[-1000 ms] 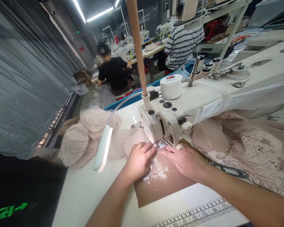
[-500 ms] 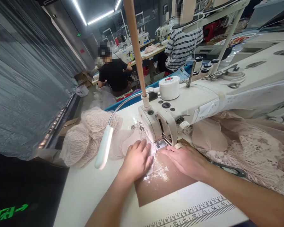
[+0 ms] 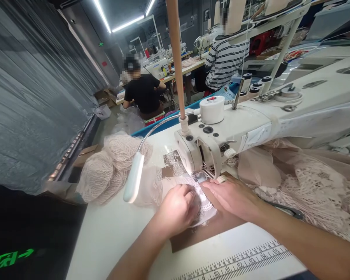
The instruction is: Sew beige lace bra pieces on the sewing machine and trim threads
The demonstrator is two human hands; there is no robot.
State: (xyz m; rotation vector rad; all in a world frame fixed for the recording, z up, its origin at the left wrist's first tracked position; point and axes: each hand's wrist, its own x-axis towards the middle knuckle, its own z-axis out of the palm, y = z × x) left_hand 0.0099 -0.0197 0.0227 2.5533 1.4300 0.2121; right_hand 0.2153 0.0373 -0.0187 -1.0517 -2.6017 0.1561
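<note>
Curled fingers of my left hand (image 3: 177,208) grip a pale pink lace-edged piece of fabric (image 3: 207,209), left of and just in front of the presser foot (image 3: 197,177). Part of the fabric is hidden under that hand. My right hand (image 3: 231,194) lies with its fingers stretched out, the tips near the fabric's right edge, beside the foot. Both hands rest over a brown sheet (image 3: 231,217) on the table. The white sewing machine (image 3: 192,149) stands directly beyond them, with a lit lamp (image 3: 134,179) at its left.
Bundled lace cups (image 3: 96,177) lie on the table's left side. Lace fabric (image 3: 312,190) is heaped at the right, with dark scissors-like handles (image 3: 290,210) beside it. A printed ruler scale (image 3: 236,268) runs along the front edge. Two people sit at machines further back.
My left hand has gone from lying flat to curled around the fabric. The fabric has come nearer to me, its scalloped edge now showing. My right hand stays beside the foot.
</note>
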